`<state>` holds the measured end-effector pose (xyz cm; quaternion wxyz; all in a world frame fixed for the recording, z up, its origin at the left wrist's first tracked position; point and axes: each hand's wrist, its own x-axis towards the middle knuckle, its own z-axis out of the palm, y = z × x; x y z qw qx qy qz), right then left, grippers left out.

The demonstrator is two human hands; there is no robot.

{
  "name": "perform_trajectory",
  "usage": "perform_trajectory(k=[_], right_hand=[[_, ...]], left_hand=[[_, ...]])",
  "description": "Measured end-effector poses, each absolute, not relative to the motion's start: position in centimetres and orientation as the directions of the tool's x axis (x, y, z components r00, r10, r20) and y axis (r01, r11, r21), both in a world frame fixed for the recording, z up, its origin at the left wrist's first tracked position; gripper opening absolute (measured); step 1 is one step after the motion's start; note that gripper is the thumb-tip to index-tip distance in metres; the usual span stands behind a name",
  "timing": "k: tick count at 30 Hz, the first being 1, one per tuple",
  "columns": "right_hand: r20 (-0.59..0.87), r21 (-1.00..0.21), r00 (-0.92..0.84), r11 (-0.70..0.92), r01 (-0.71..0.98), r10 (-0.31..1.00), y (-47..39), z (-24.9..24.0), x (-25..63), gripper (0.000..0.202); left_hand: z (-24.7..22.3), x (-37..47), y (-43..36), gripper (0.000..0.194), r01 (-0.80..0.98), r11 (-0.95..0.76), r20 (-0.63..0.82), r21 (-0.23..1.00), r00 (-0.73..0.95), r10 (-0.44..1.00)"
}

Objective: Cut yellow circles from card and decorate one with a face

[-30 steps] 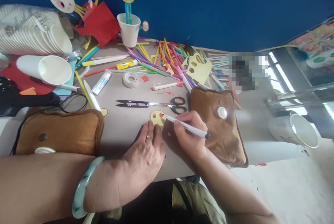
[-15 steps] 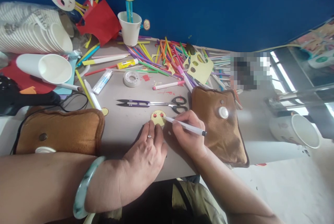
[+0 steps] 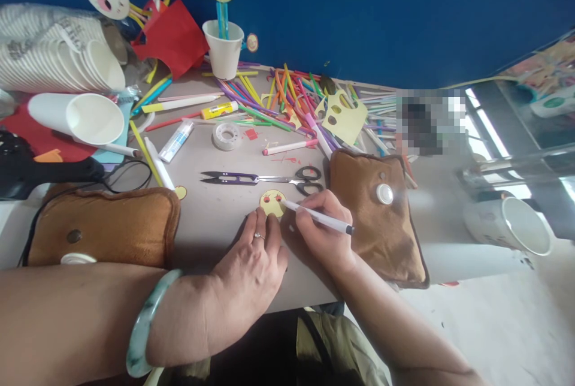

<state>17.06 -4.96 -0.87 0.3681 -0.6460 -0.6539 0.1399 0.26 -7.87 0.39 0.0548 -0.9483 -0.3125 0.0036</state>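
Observation:
A small round yellow paper face [image 3: 272, 203] with red eyes and dark lashes lies flat on the grey table [image 3: 215, 212]. My left hand [image 3: 254, 260] rests palm down, its fingertips pressing the lower edge of the disc. My right hand [image 3: 326, 227] is closed around a white marker [image 3: 323, 218], whose tip touches or hovers at the face's right eye; which of the two I cannot tell. Just above the disc lie the dark snips [image 3: 229, 178] and black-handled scissors [image 3: 309, 180].
Brown cushions [image 3: 103, 227] [image 3: 372, 218] flank my hands. Behind are a tape roll [image 3: 226, 135], a glue stick [image 3: 219, 110], colourful straws [image 3: 287, 95], a white cup [image 3: 223, 50] bearing a paper face, and stacked cups [image 3: 58, 56]. Another cup [image 3: 525, 225] stands right.

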Motion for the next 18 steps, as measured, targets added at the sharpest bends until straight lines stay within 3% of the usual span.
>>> perform_trajectory(k=[9, 18], right_hand=[[0.306, -0.662, 0.107, 0.131, 0.738, 0.946, -4.9, -0.9, 17.1, 0.015], [0.324, -0.657, 0.107, 0.142, 0.741, 0.94, -4.9, -0.9, 17.1, 0.016]], left_hand=[[-1.2, 0.2, -8.0, 0.052, 0.576, -0.816, 0.02, -0.055, 0.817, 0.576], [-0.7, 0.3, -8.0, 0.05, 0.586, -0.805, 0.02, -0.096, 0.809, 0.587]])
